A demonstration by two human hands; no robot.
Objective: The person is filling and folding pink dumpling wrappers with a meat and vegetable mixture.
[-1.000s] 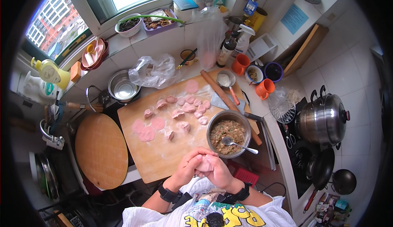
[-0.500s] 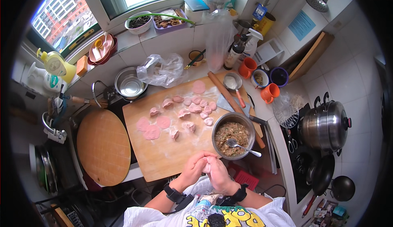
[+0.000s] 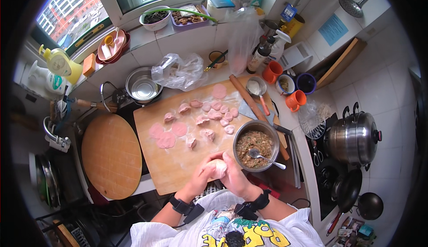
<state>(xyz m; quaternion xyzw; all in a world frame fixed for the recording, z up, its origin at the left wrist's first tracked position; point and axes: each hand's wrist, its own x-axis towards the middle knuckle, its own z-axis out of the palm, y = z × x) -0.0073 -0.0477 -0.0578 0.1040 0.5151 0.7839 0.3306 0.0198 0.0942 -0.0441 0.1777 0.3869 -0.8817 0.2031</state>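
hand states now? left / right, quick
Left hand: closed around the pale dumpling, cupping it from the left.
Right hand: closed on the same dumpling, fingers pressing its right side.

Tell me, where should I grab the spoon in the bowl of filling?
Grab the spoon by its bare handle end, which pokes out over the right rim of the metal bowl. Come from the right, because the scoop end sits buried in the filling.

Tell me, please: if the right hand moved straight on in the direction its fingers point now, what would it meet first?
The right hand points up-left and already touches the pink dumpling, which both hands hold. Past it lies the left hand. Beyond, probably the floured wooden board, though depth is unclear.
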